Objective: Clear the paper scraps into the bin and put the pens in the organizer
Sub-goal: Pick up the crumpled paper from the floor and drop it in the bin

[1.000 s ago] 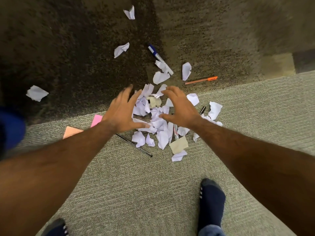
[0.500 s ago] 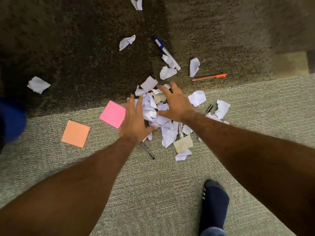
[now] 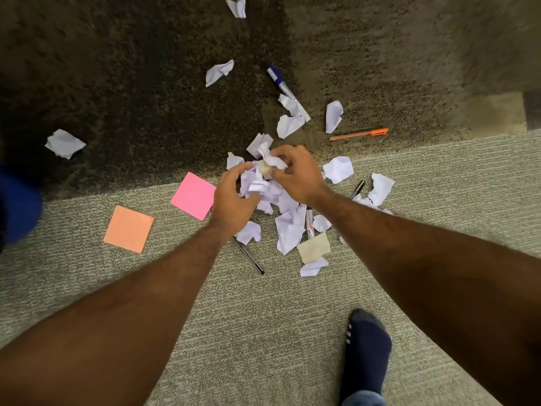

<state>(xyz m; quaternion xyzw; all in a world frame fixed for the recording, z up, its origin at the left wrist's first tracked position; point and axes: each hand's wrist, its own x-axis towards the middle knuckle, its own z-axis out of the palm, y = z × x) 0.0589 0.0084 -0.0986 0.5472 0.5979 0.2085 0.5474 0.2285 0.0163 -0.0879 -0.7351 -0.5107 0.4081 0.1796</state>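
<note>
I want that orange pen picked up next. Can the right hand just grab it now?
Probably not yet: the right hand is full of paper scraps. The orange pen lies uncovered on the dark carpet beyond it.

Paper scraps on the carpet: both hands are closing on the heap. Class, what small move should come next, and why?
Probably squeeze the bunch tight and lift it. The left hand and right hand already cup the crumpled white scraps from both sides, but loose pieces still lie beneath, over a marker. No bin is in view, so carrying comes afterwards.
</note>
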